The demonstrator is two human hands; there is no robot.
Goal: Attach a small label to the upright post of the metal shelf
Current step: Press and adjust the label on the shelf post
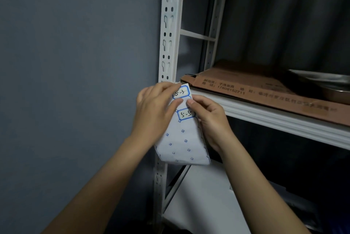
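A white label sheet is held in front of the white slotted upright post of the metal shelf. Two blue-bordered handwritten labels sit near the sheet's top: an upper label and a lower label. My left hand grips the sheet's left side, its fingertips over the upper label and its thumb between the two labels. My right hand holds the sheet's right edge, thumb tip beside the left thumb. The sheet's lower part carries only small blue marks.
A flattened cardboard piece lies on the white shelf board, with a metal basin at the right. A grey wall lies left of the post. White sheet material leans on the level below.
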